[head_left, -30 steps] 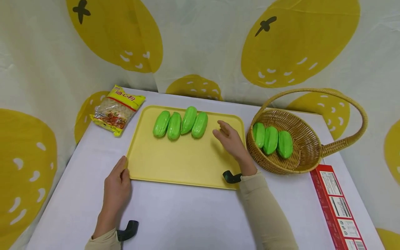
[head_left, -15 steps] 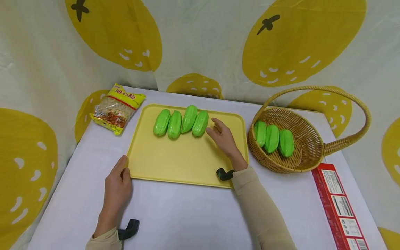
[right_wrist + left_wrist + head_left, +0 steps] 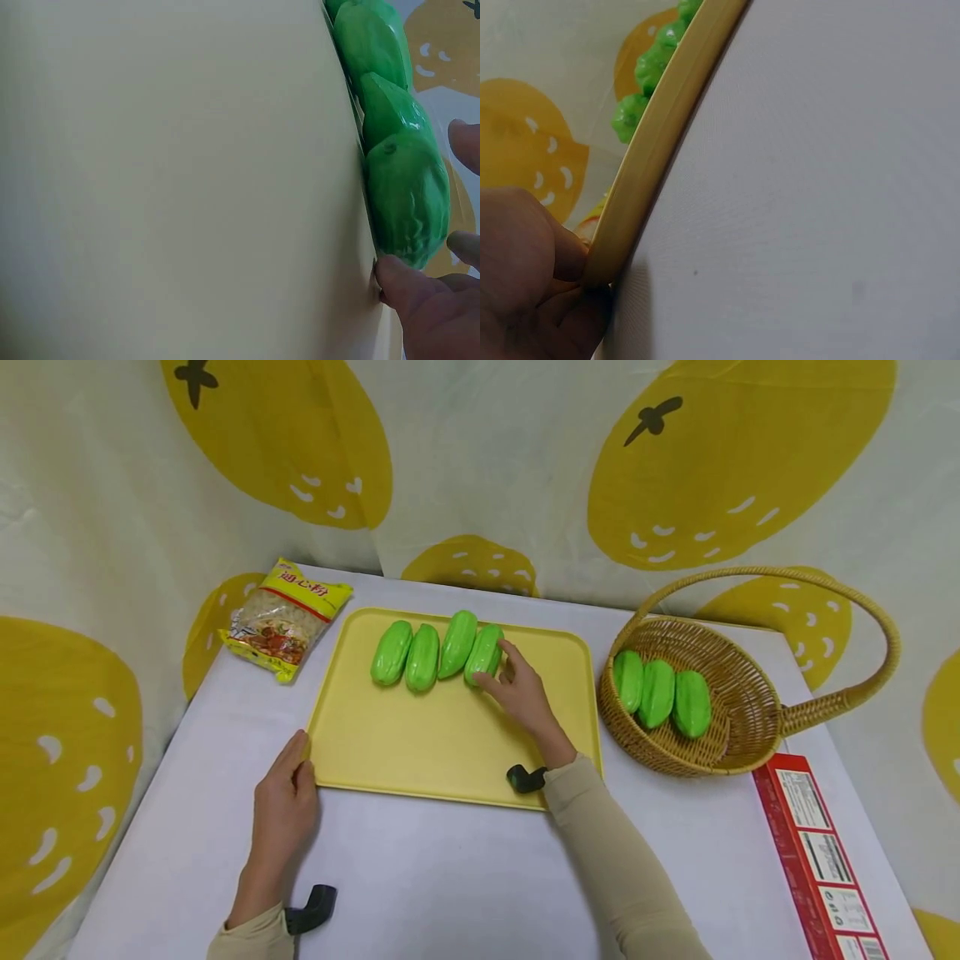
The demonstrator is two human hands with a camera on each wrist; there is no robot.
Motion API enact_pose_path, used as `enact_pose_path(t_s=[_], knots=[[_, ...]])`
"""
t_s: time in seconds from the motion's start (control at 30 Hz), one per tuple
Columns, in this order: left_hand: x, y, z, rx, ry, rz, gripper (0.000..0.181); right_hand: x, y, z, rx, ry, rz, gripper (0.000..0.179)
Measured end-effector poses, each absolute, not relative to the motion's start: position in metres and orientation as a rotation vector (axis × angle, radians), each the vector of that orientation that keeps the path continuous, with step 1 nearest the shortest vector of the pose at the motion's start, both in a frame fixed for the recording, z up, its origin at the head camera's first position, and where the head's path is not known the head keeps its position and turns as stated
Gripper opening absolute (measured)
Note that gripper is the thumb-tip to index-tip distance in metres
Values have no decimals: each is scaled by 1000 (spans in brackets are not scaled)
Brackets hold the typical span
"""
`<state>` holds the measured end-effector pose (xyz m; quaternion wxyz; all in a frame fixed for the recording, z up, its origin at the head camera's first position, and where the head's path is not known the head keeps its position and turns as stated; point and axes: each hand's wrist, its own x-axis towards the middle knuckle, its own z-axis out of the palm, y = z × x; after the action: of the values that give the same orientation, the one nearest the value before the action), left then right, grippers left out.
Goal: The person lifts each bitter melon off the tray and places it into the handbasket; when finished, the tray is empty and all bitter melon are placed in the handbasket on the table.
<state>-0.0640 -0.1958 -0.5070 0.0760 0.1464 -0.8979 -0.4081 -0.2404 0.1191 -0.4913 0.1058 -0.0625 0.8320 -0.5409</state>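
Several glossy green, oblong, ribbed fruits or vegetables lie side by side at the back of a yellow tray (image 3: 420, 743). My right hand (image 3: 521, 693) is at the rightmost green piece (image 3: 483, 653). In the right wrist view its thumb (image 3: 401, 277) reaches the near end of that piece (image 3: 409, 195), while the other fingers stand apart from it. At the tray's front left corner, my left hand (image 3: 283, 806) holds the rim (image 3: 641, 180) between thumb and fingers. Inside a wicker basket (image 3: 750, 693) on the right are 3 more green pieces (image 3: 657, 693).
A yellow bag of dry pasta (image 3: 285, 618) lies behind the tray on the left. The basket's tall handle (image 3: 873, 618) arches up and leans to the right. A long red box (image 3: 813, 852) lies along the table's right side. Fruit-print fabric (image 3: 487, 460) hangs behind the table.
My right hand has moved left over the tray, from beside its right end to the rightmost green piece. My left hand has stayed at the tray corner.
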Motion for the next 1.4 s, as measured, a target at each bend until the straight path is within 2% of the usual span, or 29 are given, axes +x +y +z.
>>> enact_pose_path(t_s=[0.6, 1.4], knots=[[-64, -196, -507, 453, -2705, -1212, 51, -241, 108, -493, -232, 2562, -1470, 88], [-63, -195, -505, 422, -2696, -1218, 51, -228, 121, -485, -214, 2324, -1773, 82]])
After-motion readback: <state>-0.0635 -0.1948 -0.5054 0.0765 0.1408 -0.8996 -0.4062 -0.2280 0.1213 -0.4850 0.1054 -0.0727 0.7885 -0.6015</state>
